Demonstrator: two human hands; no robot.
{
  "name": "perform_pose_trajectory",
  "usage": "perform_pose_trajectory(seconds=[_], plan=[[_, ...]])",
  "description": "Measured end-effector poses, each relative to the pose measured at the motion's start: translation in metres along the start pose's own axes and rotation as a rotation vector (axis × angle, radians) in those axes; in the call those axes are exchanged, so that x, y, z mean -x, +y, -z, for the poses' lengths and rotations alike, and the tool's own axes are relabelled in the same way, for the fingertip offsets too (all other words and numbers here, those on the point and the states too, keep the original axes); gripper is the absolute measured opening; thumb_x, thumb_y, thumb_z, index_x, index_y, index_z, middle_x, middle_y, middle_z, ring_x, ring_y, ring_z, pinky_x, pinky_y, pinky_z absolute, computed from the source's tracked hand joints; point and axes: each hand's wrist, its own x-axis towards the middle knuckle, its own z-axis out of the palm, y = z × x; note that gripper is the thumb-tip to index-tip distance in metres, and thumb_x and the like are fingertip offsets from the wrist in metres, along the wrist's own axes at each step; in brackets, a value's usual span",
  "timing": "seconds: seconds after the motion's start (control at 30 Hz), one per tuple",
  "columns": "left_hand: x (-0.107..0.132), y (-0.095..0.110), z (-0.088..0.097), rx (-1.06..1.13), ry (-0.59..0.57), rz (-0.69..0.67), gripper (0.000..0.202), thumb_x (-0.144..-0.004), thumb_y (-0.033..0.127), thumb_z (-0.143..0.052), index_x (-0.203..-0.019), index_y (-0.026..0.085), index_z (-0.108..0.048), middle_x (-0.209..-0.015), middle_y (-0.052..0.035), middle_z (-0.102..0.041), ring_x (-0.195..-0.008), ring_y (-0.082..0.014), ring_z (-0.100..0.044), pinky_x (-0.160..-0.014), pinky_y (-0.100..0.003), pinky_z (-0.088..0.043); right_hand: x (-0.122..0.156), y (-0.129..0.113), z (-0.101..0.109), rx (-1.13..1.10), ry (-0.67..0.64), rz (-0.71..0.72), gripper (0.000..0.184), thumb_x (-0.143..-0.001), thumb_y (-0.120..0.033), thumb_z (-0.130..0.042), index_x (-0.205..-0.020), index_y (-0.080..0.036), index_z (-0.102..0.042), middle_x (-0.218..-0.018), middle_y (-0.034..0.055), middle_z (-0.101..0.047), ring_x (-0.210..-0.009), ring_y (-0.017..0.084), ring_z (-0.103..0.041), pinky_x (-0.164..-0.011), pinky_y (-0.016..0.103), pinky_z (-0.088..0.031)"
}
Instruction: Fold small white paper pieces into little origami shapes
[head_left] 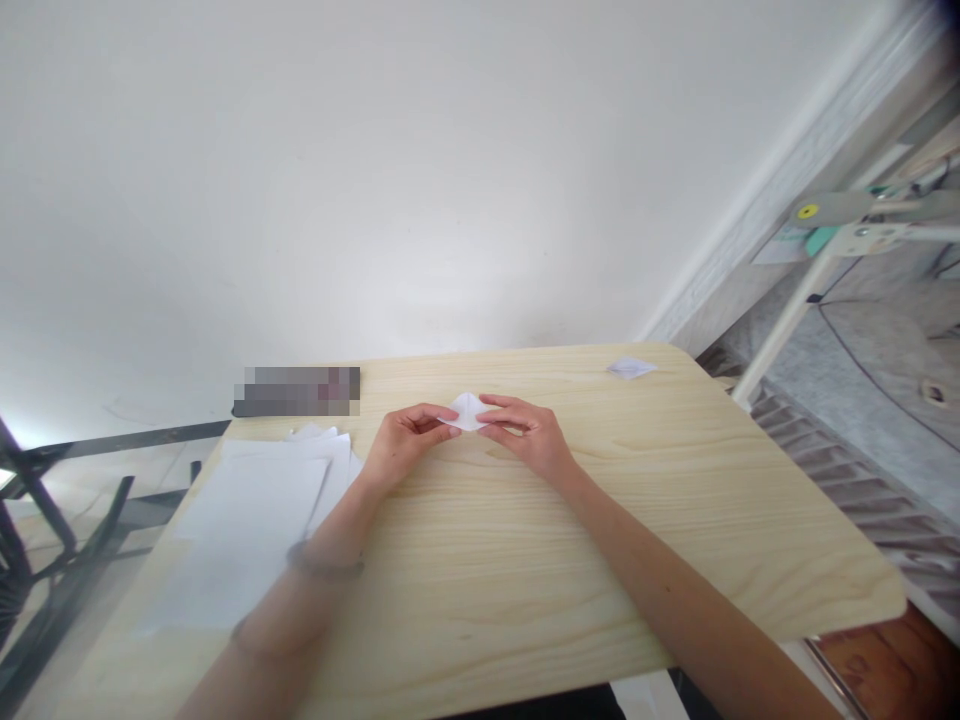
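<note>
A small folded piece of white paper (469, 411) is held just above the middle of the table, a crease running down its centre. My left hand (409, 443) pinches its left corner between thumb and fingers. On the opposite side, my right hand (531, 434) grips the right corner the same way. Part of each corner is hidden under the fingertips. Toward the far right of the table lies another folded paper (631, 368), diamond-shaped with a centre crease.
The light wooden table (645, 560) stands against a white wall (450, 180). Loose white sheets (247, 530) are piled at the left, under my left forearm. Behind them sits a dark, pixelated object (296, 392). Right of the table rises a white metal frame (795, 310).
</note>
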Motion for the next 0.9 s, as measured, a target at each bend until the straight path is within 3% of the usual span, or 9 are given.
perform_pose_trajectory(seconds=[0.23,0.43,0.63,0.9], plan=[[-0.001,0.0,-0.001,-0.067,0.037,0.013,0.019,-0.064,0.029,-0.069,-0.071,0.013,-0.066,-0.07,-0.0038,-0.068,-0.068,-0.0137,-0.06,-0.068,-0.024,-0.045,0.0,-0.003,-0.005,-0.174,-0.015,-0.177,0.022,-0.075,-0.036,-0.056,-0.079,-0.016,-0.063,-0.075,0.0049,-0.067,-0.072,0.015,-0.064,-0.069,0.027,-0.05],[0.001,0.002,-0.006,0.047,0.014,0.091,0.022,-0.066,0.031,-0.068,-0.075,0.011,-0.064,-0.075,-0.0067,-0.069,-0.067,-0.0142,-0.062,-0.066,-0.025,-0.049,0.0,-0.005,-0.01,-0.219,0.077,-0.226,0.022,-0.073,-0.038,-0.058,-0.076,-0.016,-0.057,-0.072,0.0041,-0.063,-0.063,0.016,-0.064,-0.059,0.025,-0.05],[0.001,0.006,-0.012,0.161,0.037,0.15,0.025,-0.065,0.03,-0.069,-0.077,0.009,-0.061,-0.074,-0.0074,-0.069,-0.075,-0.0178,-0.065,-0.072,-0.029,-0.051,-0.002,-0.005,-0.011,-0.218,0.107,-0.223,0.025,-0.072,-0.039,-0.058,-0.079,-0.017,-0.05,-0.069,0.0012,-0.062,-0.058,0.014,-0.063,-0.057,0.024,-0.05],[0.001,0.006,-0.012,0.25,0.049,0.149,0.035,-0.064,0.026,-0.071,-0.09,0.014,-0.05,-0.072,-0.0053,-0.069,-0.074,-0.0192,-0.066,-0.072,-0.032,-0.051,-0.003,-0.002,-0.01,-0.124,0.09,-0.175,0.024,-0.076,-0.035,-0.056,-0.091,-0.018,-0.052,-0.07,0.0019,-0.063,-0.061,0.013,-0.062,-0.062,0.026,-0.05]])
